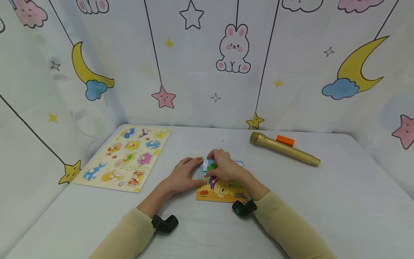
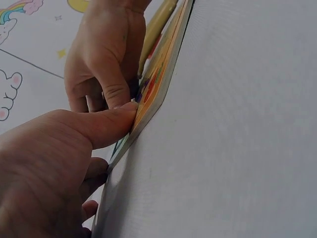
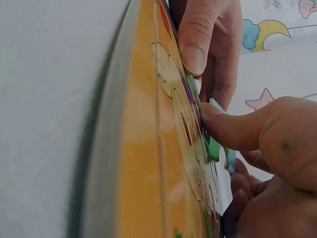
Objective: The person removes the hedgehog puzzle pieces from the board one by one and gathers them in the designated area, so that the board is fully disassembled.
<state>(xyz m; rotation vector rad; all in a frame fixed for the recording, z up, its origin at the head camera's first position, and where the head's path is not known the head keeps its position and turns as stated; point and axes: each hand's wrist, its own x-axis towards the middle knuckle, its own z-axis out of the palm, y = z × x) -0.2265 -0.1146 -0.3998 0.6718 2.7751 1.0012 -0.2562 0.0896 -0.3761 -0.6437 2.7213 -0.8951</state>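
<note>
A small jigsaw puzzle board [image 1: 210, 196] with an orange lower part and a cream-coloured character lies on the table. My right hand [image 1: 226, 167] reaches over its upper part. It pinches a green and blue puzzle piece [image 3: 214, 148] between thumb and fingers, and the piece stands tilted up from the board. My left hand [image 1: 185, 176] lies along the board's left side. Its straight thumb [image 2: 111, 124] presses on the board near the edge, while the fingertips touch by the upper left corner. My hands hide much of the picture.
At the left lies a large cream board [image 1: 121, 158] with several colourful animal pictures. A golden microphone-shaped stick [image 1: 286, 149] lies at the back right, with an orange block [image 1: 285, 140] just behind it. A patterned curtain [image 1: 200, 64] hangs behind the white table [image 1: 194, 233].
</note>
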